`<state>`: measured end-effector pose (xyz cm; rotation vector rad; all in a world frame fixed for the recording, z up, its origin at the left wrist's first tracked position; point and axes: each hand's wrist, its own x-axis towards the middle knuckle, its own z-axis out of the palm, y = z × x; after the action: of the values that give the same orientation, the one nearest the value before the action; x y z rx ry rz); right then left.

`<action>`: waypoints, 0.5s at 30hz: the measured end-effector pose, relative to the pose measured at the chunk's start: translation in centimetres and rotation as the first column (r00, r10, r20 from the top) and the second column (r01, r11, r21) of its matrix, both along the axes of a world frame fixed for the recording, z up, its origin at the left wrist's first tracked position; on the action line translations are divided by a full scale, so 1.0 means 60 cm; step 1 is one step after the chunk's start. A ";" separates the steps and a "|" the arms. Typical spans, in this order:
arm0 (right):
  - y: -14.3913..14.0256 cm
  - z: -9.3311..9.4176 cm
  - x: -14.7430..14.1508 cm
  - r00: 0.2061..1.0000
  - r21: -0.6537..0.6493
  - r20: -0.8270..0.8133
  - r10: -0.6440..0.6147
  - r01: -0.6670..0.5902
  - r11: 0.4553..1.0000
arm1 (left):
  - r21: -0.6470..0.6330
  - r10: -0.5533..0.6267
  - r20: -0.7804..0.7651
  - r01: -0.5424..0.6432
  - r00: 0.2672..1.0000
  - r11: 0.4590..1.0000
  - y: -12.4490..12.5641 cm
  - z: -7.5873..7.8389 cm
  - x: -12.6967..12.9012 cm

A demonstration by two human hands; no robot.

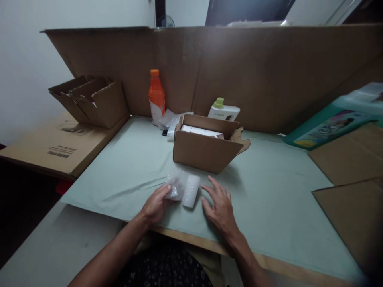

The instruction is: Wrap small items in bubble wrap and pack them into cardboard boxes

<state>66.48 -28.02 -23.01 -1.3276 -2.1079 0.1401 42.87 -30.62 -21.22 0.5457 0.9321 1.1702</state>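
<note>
My left hand (158, 202) pinches the left end of a sheet of bubble wrap (177, 184) close to the table's front edge. The sheet's right end forms a roll (191, 191); whether anything is inside I cannot tell. Just right of that roll, my right hand (220, 204) is open, fingers apart, holding nothing. Behind both hands stands an open cardboard box (201, 149) with a white box (202, 130) inside it. More clear plastic wrap (175, 118) lies behind the box's left side.
An orange bottle (156, 97) and a white bottle with green cap (224, 110) stand at the back before a cardboard wall (254, 75). Left is an open carton (101, 103) on a flat box (62, 143). Right, a green jug (332, 117) leans by cardboard flaps (353, 159).
</note>
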 end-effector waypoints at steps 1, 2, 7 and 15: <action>-0.004 -0.002 0.014 0.999 -0.015 -0.020 -0.050 0.050 0.999 | -0.024 0.024 0.022 -0.024 0.999 0.999 0.000 -0.002 -0.003; -0.009 -0.001 0.025 0.995 -0.029 -0.045 -0.094 0.092 0.995 | -0.044 0.041 0.039 -0.039 0.998 0.998 0.001 -0.004 -0.005; -0.025 0.031 0.001 0.996 -0.030 -0.084 0.003 -0.005 1.000 | -0.071 0.019 0.075 -0.014 0.997 0.997 0.000 -0.010 0.005; 0.018 -0.012 0.000 0.979 -0.049 0.195 -0.058 0.069 0.996 | -0.077 0.204 -0.030 -0.205 0.979 0.976 0.005 -0.006 -0.032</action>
<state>66.50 -26.93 -23.74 -1.4920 -2.2328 0.0441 40.97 -30.34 -21.60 0.4057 1.0682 1.3075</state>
